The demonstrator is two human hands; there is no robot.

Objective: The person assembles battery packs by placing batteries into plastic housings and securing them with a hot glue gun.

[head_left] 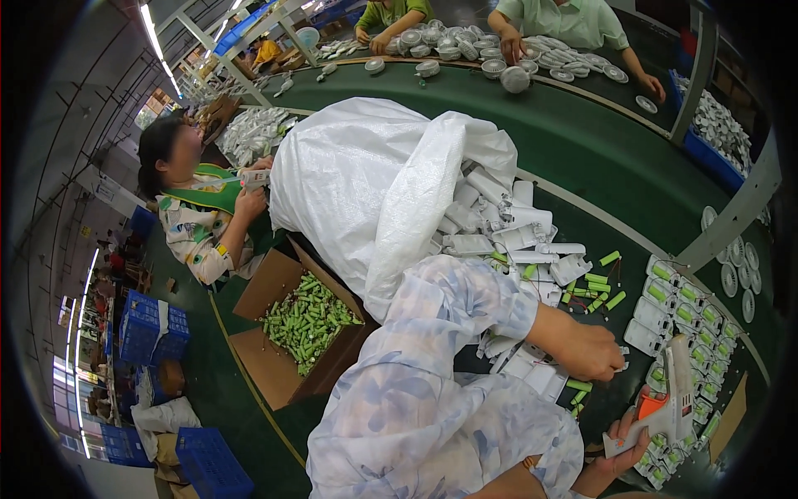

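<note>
Over the rowed casings (652, 316), the right hand (625, 454) wraps its fingers around the glue gun (682, 387), long axis along them. Left of the casings, the left hand (584, 345) bunches its fingers, on what I cannot tell.

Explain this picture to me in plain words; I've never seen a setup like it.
There is no machine arm here: a person works bare-handed, filmed by a fisheye camera worn on the head, so straight edges bend. The right hand grips a white-and-orange gun-shaped tool. The left hand has its fingertips drawn together; whether they pinch something is unclear. On the table lie white plastic shells, loose green cylinders and rows of cylinder-fitted shells. Nearby is a big white sack.
</note>
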